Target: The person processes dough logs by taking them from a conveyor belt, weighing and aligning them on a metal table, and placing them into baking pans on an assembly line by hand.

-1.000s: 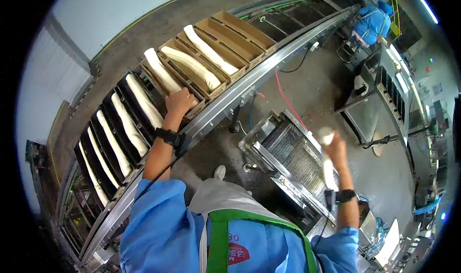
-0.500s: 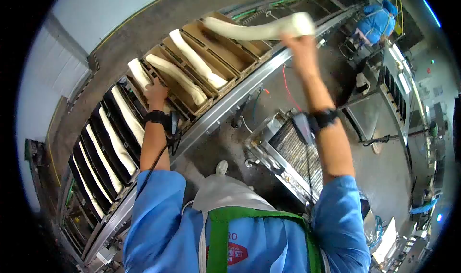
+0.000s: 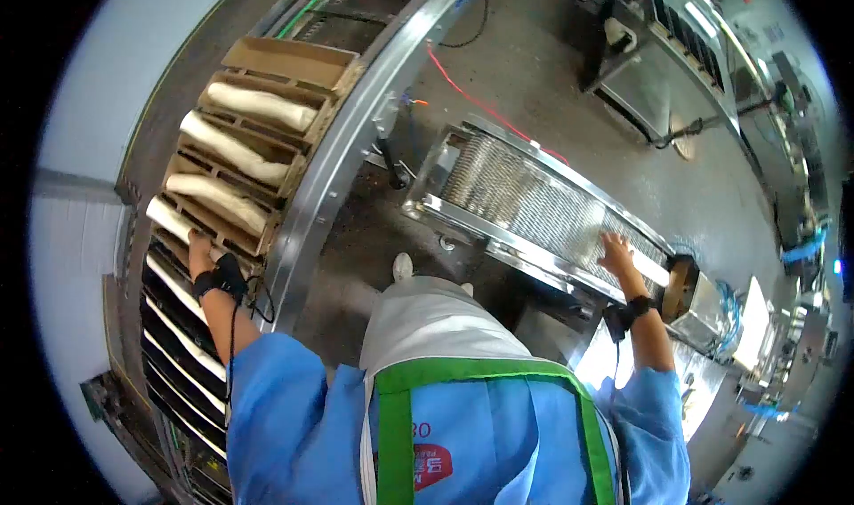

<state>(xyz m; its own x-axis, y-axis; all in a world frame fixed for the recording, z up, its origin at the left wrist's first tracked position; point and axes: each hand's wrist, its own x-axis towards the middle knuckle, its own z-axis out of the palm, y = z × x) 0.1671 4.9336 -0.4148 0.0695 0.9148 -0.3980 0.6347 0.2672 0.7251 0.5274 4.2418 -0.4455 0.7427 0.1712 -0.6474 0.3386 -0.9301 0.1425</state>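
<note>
My left hand (image 3: 201,249) is at the near end of a pale dough strip (image 3: 169,219), with its fingers curled on it. The strip lies lengthwise in a narrow pan at the boundary between the brown pans and the black ones. In the brown pans beyond it lie three more dough strips (image 3: 218,196), the farthest dough strip (image 3: 260,105) tucked well inside its pan. Nothing is in my right hand (image 3: 616,254), which is spread with fingers apart over a metal mesh conveyor (image 3: 525,189). Whether it touches the mesh I cannot tell.
Black pans (image 3: 169,327) with long dough strips line the lower left. A steel rail (image 3: 342,140) runs along the pans. A red hose (image 3: 467,92) lies on the floor beside the mesh conveyor. A steel table (image 3: 640,87) stands at the upper right.
My right hand has let go of a dough strip and swung right and down to the mesh conveyor. That strip now lies in a far brown pan. The view has turned right.
</note>
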